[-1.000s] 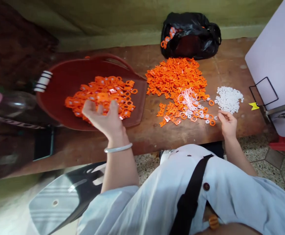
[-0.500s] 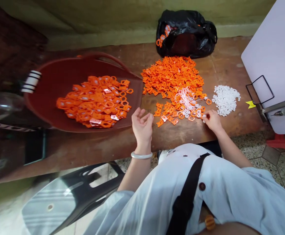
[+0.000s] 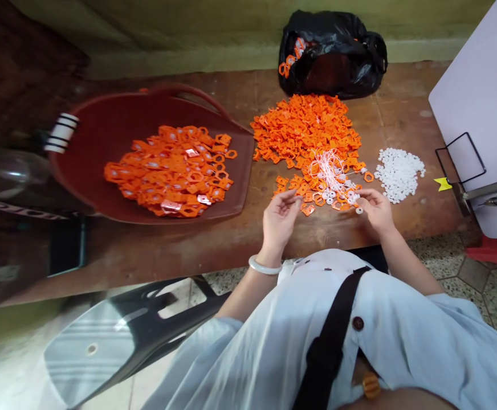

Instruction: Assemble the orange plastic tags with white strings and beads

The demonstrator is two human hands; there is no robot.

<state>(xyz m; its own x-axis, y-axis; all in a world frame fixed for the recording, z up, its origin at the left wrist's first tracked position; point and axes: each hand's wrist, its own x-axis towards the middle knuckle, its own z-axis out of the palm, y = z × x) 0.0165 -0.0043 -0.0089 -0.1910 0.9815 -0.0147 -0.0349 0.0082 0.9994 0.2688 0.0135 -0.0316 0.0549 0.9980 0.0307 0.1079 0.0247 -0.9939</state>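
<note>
My left hand (image 3: 281, 219), with a pale bangle at the wrist, is over the near left edge of the loose orange pieces (image 3: 297, 185), its fingers curled; what they hold, if anything, is too small to tell. My right hand (image 3: 375, 209) is pinched at the right end of the small white-and-orange parts, with a white ring (image 3: 359, 210) beside its fingertips. Between the hands and a little beyond them lies a bundle of white-pink strings (image 3: 329, 168). Behind it spreads a large orange heap (image 3: 308, 125). White beads (image 3: 399, 173) form a pile right of the strings.
A dark red basket (image 3: 81, 176) holding orange pieces stands on the wooden table (image 3: 180, 245) at left. A black plastic bag (image 3: 338, 54) lies at the back. At right are a pale board (image 3: 483, 108) and a wire stand; a grey stool (image 3: 90, 341) is below left.
My left hand has moved right, from beside the basket to the orange pieces, and its fingers have drawn together. My right hand stays near the same spot. The whole view has shifted slightly.
</note>
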